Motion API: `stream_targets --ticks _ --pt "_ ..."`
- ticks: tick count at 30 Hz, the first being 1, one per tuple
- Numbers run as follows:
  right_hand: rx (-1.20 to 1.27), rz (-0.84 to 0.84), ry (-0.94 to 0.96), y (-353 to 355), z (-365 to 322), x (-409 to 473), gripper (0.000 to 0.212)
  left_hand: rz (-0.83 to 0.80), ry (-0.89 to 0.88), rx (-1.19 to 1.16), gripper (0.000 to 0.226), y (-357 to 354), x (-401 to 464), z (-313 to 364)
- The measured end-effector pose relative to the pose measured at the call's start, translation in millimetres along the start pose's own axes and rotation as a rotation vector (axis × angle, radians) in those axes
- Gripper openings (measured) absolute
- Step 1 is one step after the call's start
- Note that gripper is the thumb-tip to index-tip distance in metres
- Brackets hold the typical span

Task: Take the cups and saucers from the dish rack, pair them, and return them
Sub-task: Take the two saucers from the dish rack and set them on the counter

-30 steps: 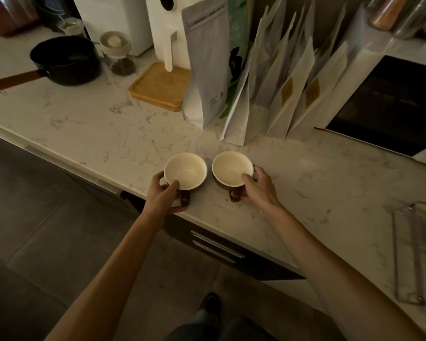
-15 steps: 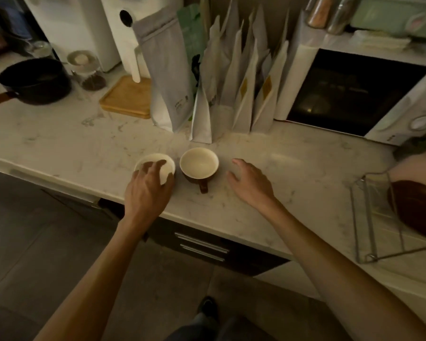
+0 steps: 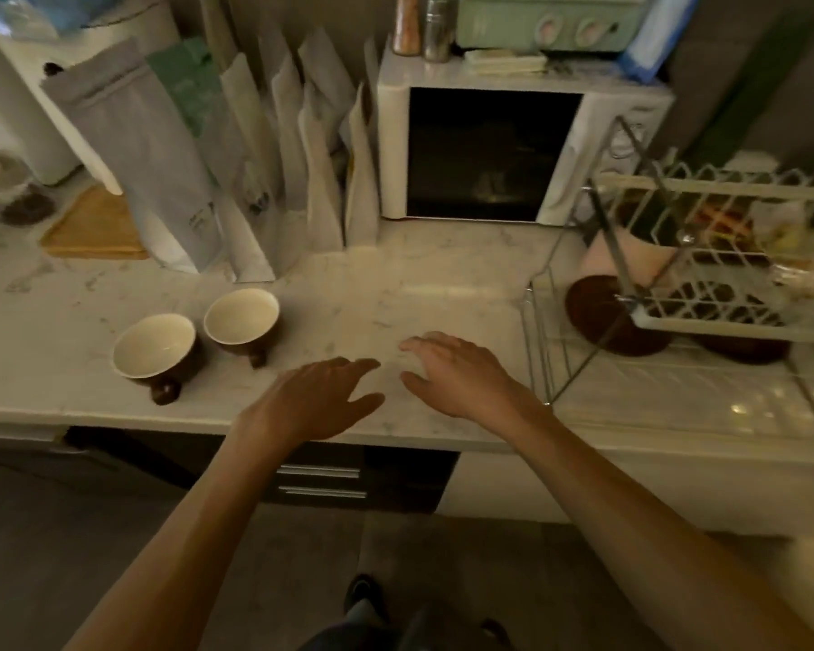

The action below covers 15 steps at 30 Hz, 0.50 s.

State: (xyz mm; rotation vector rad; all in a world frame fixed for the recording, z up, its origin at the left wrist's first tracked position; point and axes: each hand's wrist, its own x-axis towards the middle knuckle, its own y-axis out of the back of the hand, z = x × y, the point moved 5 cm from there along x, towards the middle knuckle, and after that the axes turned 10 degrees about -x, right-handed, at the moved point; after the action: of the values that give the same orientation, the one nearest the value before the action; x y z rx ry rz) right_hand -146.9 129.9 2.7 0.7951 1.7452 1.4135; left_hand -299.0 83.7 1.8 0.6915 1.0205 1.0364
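Two brown cups with cream insides stand side by side on the marble counter (image 3: 395,279), the left cup (image 3: 153,347) nearer the edge, the right cup (image 3: 241,319) just behind it. Both handles point toward me. My left hand (image 3: 316,399) and my right hand (image 3: 457,371) hover open over the counter to the right of the cups, holding nothing. At the right, the wire dish rack (image 3: 677,293) holds two brown saucers: one (image 3: 602,314) leaning at its left end, another (image 3: 743,352) partly hidden under the upper shelf.
Paper bags (image 3: 301,171) and a grey pouch (image 3: 137,152) stand behind the cups. A white microwave (image 3: 489,152) sits at the back, with a green appliance on top. A wooden board (image 3: 90,227) and a jar lie far left. Drawers sit below the counter edge.
Both hands let go of the cups and moved right toward the dish rack. The view swung right, so the rack and its saucers are now in sight.
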Motion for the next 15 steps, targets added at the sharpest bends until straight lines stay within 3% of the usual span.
stream_targets --ticks 10,15 --pt "-0.051 -0.191 -0.032 -5.9 83.3 -113.1 0.05 -0.1 -0.127 -0.004 0.059 -62.5 -7.3 115.9" --pt "-0.023 -0.159 -0.068 -7.4 127.1 -145.7 0.049 -0.164 -0.161 -0.006 0.061 -86.7 -5.4 171.7"
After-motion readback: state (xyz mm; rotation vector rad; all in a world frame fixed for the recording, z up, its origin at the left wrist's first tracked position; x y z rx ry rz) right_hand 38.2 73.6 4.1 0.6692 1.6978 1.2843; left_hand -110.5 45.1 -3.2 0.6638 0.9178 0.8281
